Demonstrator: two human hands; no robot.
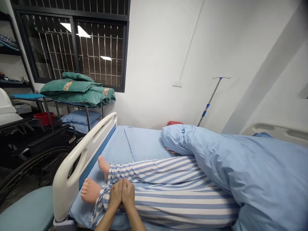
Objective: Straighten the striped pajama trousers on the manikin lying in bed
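Blue-and-white striped cloth is covering the near leg (168,199) of a figure lying on the bed (141,141); this leg is running along the bed's near edge, its bare foot (90,191) pointing towards the near corner at the footboard (63,175). The left hand (115,193) and right hand (128,192) are resting on the lower leg, side by side and touching, backs up. Their fingers are curling down out of sight, so I cannot tell how far open they are or whether they are gripping. The leg is probably weighing heavily and bending at its joints, while the loose, soft cloth is likely sliding over it; support under heel and calf is looking surer than a pinch of fabric. Gold patterned bands are decorating the green bedding (79,96) beyond the footboard, and the wheelchair's pale label (72,140) is showing too small to read
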